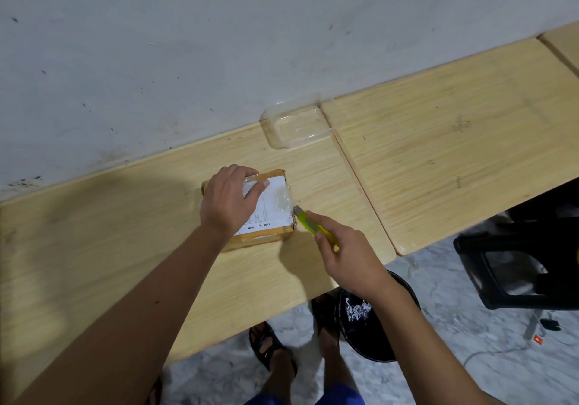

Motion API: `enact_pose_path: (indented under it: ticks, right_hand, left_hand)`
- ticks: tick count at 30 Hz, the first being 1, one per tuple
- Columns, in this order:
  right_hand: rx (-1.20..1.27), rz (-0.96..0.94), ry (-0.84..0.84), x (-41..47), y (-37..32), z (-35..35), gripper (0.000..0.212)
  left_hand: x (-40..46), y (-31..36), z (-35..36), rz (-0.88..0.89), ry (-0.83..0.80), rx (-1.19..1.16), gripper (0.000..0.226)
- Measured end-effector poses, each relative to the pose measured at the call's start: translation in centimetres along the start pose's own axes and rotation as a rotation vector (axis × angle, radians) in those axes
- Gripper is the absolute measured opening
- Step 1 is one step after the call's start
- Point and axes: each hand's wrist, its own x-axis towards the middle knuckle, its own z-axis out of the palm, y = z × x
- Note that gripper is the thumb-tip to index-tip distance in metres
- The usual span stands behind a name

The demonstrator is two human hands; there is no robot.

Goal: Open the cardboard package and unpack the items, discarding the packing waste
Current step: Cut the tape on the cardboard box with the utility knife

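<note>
— How far had the person got?

— Barely begun, I'd say. The cardboard package (266, 207) lay taped shut mid-worktop (438, 154), toward the front edge. The left hand (230, 199) pressed it flat, fingers spread; the right hand (347, 252) had fingers curled round a yellow knife (313, 224), blade at the package's right edge.

— Any containers?

— A clear plastic tray (299, 127) near the back edge looked empty. The black bin (376, 313) on the floor held crumpled white scraps (357, 310).

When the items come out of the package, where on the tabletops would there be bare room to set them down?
The right tabletop is bare. There is also bare wood left of the cardboard package. It is crowded round the package: left hand, right hand with the utility knife, clear plastic container behind.
</note>
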Motion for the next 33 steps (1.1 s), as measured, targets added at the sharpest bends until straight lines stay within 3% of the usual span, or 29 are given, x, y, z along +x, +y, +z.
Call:
enact_pose_path:
  ticks: [4,12,17,23,26,28,30,33]
  right_hand:
    - [0.021,0.027,0.058,-0.5,0.1,0.8,0.043]
    - [0.437,0.312,0.388,-1.2,-1.0,2.1,0.016]
    - [0.675,0.259,0.252,0.4,-2.0,2.0,0.008]
    - [1.048,0.157,-0.044,0.3,-3.2,0.9,0.046]
    - [1.185,0.173,-0.076,0.1,-4.2,0.5,0.055]
    - [1.130,0.194,0.007,0.3,-4.5,0.5,0.046]
    - [0.919,0.227,0.143,0.7,-4.6,0.5,0.034]
    - [0.690,0.261,0.312,1.5,-4.0,0.4,0.032]
  left_hand:
    - [0.1,-0.1,0.0,0.001,-0.002,0.009,0.033]
    - [0.1,-0.5,0.2,0.011,-0.002,0.009,0.037]
    - [0.1,-0.8,0.4,0.031,0.006,0.016,0.038]
    - [0.1,-0.8,0.4,0.033,0.004,0.010,0.037]
    - [0.0,-0.9,0.3,0.034,0.009,0.007,0.036]
    - [0.0,-0.9,0.3,0.033,0.008,0.007,0.037]
    - [0.0,-0.8,0.2,0.028,0.008,0.008,0.038]
    - [-0.1,-0.7,0.3,0.027,0.007,0.000,0.038]
